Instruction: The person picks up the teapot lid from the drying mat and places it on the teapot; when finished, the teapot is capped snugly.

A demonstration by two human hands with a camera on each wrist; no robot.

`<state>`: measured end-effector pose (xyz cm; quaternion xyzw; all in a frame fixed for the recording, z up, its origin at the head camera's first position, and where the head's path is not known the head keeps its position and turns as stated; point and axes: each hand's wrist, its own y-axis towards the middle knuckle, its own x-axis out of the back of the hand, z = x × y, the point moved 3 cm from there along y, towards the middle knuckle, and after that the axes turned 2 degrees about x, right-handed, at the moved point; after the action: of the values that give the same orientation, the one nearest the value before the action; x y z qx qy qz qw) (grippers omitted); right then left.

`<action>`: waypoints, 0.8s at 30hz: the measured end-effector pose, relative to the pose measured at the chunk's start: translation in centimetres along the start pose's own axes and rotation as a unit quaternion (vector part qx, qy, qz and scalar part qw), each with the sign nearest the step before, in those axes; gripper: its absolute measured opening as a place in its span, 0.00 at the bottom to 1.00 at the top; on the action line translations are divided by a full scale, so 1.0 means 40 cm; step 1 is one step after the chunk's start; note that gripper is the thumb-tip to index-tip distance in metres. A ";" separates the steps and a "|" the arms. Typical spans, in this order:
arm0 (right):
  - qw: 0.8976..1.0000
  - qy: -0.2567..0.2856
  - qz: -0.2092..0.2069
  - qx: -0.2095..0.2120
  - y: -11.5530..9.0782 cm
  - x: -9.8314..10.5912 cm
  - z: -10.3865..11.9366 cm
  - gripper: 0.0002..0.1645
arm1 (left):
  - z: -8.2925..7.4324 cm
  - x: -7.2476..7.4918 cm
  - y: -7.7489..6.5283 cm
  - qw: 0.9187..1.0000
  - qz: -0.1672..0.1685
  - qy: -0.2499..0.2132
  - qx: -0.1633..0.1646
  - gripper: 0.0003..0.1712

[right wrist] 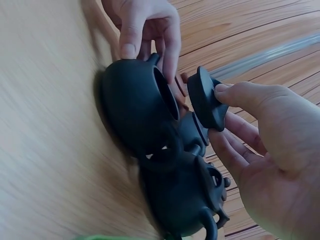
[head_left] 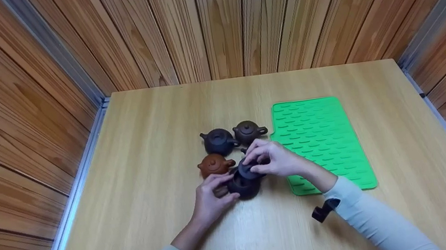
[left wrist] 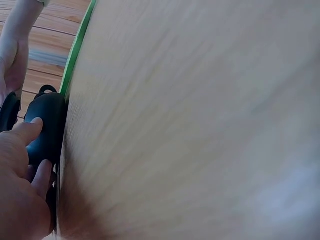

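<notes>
A dark teapot (head_left: pixel 246 188) sits on the table with its mouth uncovered. My left hand (head_left: pixel 210 198) grips it at the spout side, thumb on the near side of the body and fingers behind; the left wrist view shows the thumb against the dark body (left wrist: pixel 52 117). Between thumb and fingertips, my right hand (head_left: pixel 275 159) pinches the matching dark lid (right wrist: pixel 200 100) by its knob. The lid is tilted on edge beside the opening, apart from the rim in the right wrist view.
Close behind stand a reddish-brown teapot (head_left: pixel 213 165), a black teapot (head_left: pixel 219 142) and a dark brown teapot (head_left: pixel 247 132), all lidded. To the right lies a green textured mat (head_left: pixel 316 138) on the wooden table (head_left: pixel 144 153). Wood-plank walls (head_left: pixel 217 25) enclose the back and sides.
</notes>
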<state>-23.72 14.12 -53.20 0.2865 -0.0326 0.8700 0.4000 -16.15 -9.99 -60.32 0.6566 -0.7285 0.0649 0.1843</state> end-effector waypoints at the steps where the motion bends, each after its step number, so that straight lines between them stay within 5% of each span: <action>1: 1.000 0.000 0.000 0.002 0.001 -0.004 -0.001 0.11 | 0.000 0.000 0.000 1.000 -0.001 0.001 0.001 0.28; 10: 1.000 0.005 0.004 -0.001 0.007 -0.041 -0.011 0.11 | 0.001 -0.001 0.001 1.000 0.001 0.001 0.005 0.27; 24: 0.998 -0.060 0.006 0.012 0.005 -0.066 -0.010 0.12 | 0.003 -0.003 0.000 1.000 0.004 -0.019 0.002 0.27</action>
<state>-22.68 12.29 -54.87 0.3434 -0.0475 0.8536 0.3888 -16.15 -9.91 -60.46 0.6549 -0.7347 0.0547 0.1683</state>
